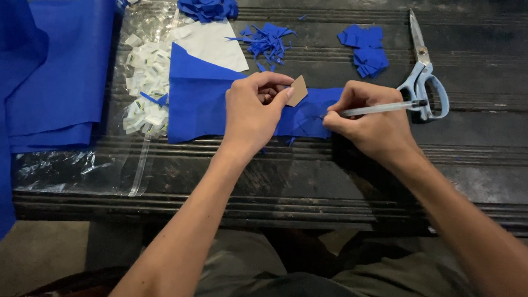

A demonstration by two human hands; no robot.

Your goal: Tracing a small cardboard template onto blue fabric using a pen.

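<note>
The left hand (255, 109), at the middle of the frame, pinches a small tan cardboard template (298, 90) between thumb and forefinger, holding it tilted above a piece of blue fabric (203, 97) that lies flat on the dark table (485, 172). Just to its right, the right hand (368, 121) is closed around a clear-barrelled pen (380, 108), whose tip seems to meet the fabric under the knuckles, though the contact point is hidden.

Right of the pen's far end lie light-blue-handled scissors (423, 72), blades pointing to the upper edge. Above the hands sit a scatter of blue offcuts (268, 41) and a small stack of cut blue pieces (364, 48); a larger pile of cut blue pieces (208, 1) lies at the top centre. Left of the fabric, a clear plastic bag (94, 164) holds small white bits (147, 82). A folded blue cloth (63, 71) fills the upper left.
</note>
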